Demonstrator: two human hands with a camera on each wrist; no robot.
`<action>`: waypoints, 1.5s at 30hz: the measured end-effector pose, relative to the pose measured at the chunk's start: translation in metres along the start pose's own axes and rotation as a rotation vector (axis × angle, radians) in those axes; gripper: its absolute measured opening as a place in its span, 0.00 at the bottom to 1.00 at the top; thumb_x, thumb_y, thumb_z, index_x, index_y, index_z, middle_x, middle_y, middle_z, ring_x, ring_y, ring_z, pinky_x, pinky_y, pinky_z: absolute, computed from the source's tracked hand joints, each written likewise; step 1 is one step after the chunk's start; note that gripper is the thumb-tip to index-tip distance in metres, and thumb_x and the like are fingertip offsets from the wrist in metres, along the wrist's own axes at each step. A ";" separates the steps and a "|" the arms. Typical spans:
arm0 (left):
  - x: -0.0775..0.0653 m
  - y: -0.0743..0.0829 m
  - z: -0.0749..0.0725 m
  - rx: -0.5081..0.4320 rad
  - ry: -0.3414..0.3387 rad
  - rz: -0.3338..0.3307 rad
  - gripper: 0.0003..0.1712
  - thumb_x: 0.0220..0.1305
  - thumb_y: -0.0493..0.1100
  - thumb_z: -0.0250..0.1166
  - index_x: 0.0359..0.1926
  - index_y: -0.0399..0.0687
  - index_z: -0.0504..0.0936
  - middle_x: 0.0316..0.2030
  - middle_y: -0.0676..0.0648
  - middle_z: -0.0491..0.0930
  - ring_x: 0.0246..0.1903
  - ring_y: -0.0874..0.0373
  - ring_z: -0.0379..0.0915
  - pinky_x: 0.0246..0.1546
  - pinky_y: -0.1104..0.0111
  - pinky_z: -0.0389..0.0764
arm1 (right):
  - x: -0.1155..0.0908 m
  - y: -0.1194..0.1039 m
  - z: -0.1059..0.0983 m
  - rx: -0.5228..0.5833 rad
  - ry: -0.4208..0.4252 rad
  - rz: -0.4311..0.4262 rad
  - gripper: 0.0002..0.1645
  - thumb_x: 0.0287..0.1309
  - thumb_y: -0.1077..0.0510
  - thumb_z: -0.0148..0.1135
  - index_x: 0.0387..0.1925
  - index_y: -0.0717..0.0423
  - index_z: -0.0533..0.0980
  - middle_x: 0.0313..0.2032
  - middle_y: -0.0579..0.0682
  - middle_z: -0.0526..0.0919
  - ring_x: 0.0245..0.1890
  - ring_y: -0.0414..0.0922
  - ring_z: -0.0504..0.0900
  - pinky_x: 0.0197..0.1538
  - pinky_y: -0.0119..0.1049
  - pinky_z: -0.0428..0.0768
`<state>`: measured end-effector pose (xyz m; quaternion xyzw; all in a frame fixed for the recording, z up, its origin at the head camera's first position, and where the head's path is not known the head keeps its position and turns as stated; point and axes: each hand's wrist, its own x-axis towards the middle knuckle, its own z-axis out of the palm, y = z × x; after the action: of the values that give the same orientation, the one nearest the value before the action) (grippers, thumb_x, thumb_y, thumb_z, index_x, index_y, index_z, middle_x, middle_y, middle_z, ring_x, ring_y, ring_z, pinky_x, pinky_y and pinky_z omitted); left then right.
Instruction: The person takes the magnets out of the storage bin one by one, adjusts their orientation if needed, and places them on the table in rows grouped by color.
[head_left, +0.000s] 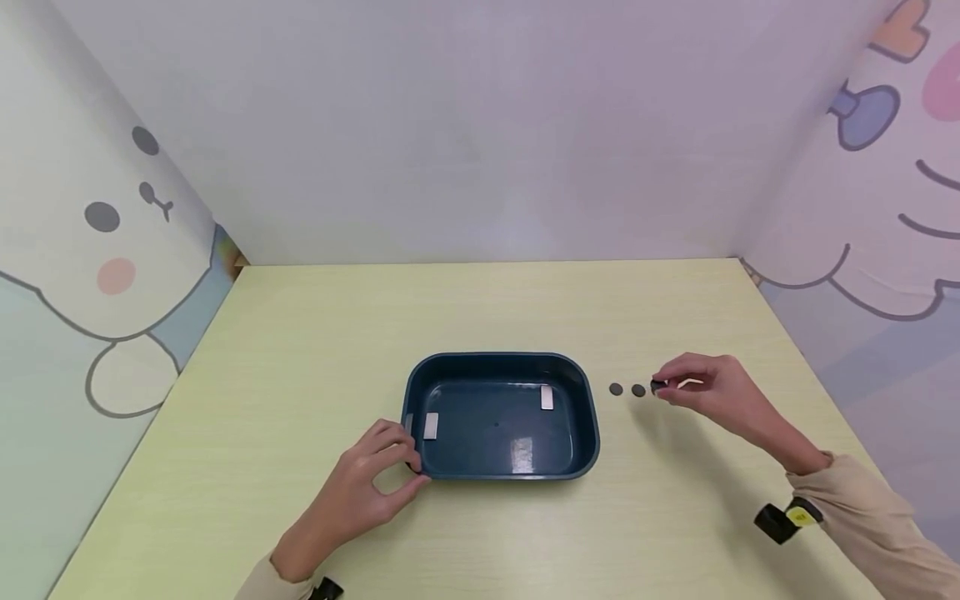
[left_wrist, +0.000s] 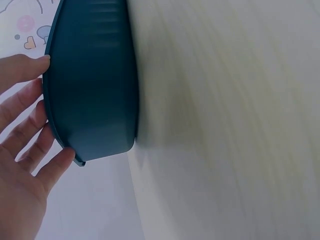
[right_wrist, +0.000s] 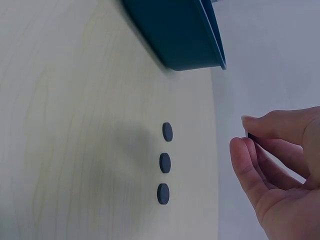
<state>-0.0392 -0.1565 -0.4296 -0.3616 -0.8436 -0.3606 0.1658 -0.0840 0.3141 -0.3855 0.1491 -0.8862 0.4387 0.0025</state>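
Observation:
A dark teal plastic basin (head_left: 480, 477) sits on the table, with two small white rectangles (head_left: 431, 426) inside it. At its left front corner, my left hand (head_left: 360, 475) holds the rim, with the fingertips and thumb (left_wrist: 42, 65) spread along it in the left wrist view. To the right of the basin, my right hand (head_left: 716, 396) pinches a small dark disc (right_wrist: 251, 136) between thumb and fingers, raised over the table. Most of that disc is hidden by the fingertips. Three black discs (right_wrist: 165, 163) lie in a row on the table below, in the right wrist view.
The pale wood-grain table (head_left: 330, 333) stretches out around the basin. A plain white wall (head_left: 480, 167) rises behind it. Panels printed with cartoon figures (head_left: 120, 250) stand at both sides.

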 end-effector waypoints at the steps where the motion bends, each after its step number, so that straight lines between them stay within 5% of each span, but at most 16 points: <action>1: 0.000 0.000 0.000 0.002 0.005 0.007 0.11 0.47 0.43 0.75 0.28 0.58 0.78 0.35 0.61 0.74 0.42 0.63 0.68 0.45 0.77 0.70 | 0.000 0.002 -0.001 -0.002 0.002 0.002 0.11 0.50 0.64 0.70 0.38 0.59 0.81 0.36 0.54 0.82 0.33 0.39 0.80 0.37 0.26 0.79; 45: 0.000 0.002 0.002 -0.003 0.034 0.025 0.11 0.47 0.42 0.74 0.28 0.57 0.78 0.37 0.61 0.73 0.43 0.64 0.67 0.44 0.77 0.70 | -0.007 0.058 -0.011 -0.186 0.052 0.178 0.13 0.48 0.62 0.71 0.37 0.63 0.82 0.32 0.54 0.82 0.29 0.33 0.79 0.28 0.28 0.76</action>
<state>-0.0380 -0.1539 -0.4304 -0.3663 -0.8354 -0.3660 0.1842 -0.0941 0.3578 -0.4251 0.0575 -0.9324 0.3568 0.0005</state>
